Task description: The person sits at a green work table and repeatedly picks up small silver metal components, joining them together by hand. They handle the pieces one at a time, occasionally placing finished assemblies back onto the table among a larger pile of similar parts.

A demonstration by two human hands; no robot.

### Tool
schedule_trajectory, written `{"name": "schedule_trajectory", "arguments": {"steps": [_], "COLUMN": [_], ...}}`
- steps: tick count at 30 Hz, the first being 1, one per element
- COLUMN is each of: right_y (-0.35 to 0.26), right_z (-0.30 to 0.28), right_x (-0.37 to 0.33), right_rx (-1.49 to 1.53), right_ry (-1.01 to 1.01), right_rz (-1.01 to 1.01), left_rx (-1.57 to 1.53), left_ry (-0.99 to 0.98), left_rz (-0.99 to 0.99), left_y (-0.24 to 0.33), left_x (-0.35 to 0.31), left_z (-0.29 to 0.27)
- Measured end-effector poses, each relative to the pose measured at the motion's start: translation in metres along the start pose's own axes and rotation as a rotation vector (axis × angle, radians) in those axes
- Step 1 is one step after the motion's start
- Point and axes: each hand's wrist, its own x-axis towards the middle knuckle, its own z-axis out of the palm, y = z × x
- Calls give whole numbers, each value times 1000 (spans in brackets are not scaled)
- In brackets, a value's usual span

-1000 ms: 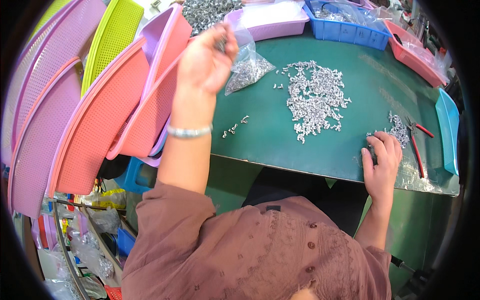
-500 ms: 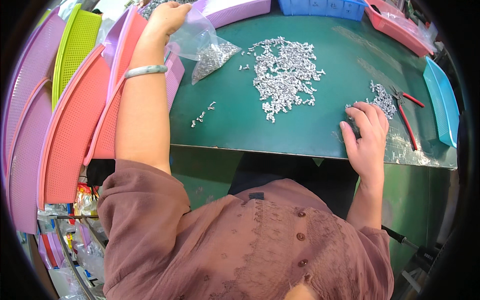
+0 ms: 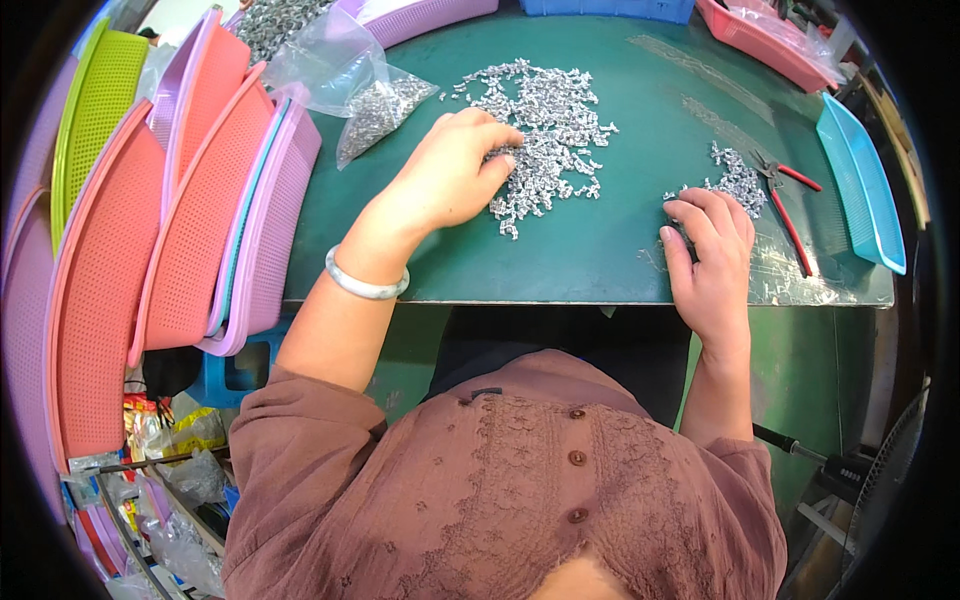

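Small shiny silver metal pieces lie in a large loose heap (image 3: 545, 110) in the middle of the green table. My left hand (image 3: 445, 172), with a pale bangle (image 3: 366, 277) on its wrist, reaches onto the heap's left edge. Its fingers are bent, and the thumb stands apart from them; the tips touch the pieces. Farther right, my right hand (image 3: 712, 255) rests on the table at a smaller pile (image 3: 737, 180) of similar pieces, fingers curved and thumb apart. Red-handled pliers (image 3: 790, 205) lie open beside that pile.
A clear plastic bag (image 3: 380, 108) of small metal pieces lies behind my left hand. Stacked pink baskets (image 3: 105, 290) and a green basket (image 3: 98, 110) stand at left. A turquoise tray (image 3: 858, 185) stands at right, with a blue bin (image 3: 610, 8) and red basket (image 3: 765, 45) behind.
My left hand has come back from the plastic bag at the far left to the large heap. My right hand stays beside the small pile. The view has shifted slightly.
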Motion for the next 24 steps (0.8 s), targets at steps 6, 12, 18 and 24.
{"name": "schedule_trajectory", "arguments": {"steps": [6, 12, 18, 24], "right_y": [-14, -42, -47, -48], "right_z": [2, 26, 31, 29], "right_x": [13, 35, 37, 31], "right_rx": [-47, 219, 308, 353], "right_ry": [-42, -162, -157, -136], "right_rz": [-85, -207, -213, -177], "left_rx": [-48, -170, -188, -138], "left_ry": [-55, 78, 135, 115], "left_rz": [49, 124, 70, 101], "left_y": [16, 24, 38, 43], "left_x": [-12, -28, -54, -74], "left_z": [1, 1, -10, 1]}}
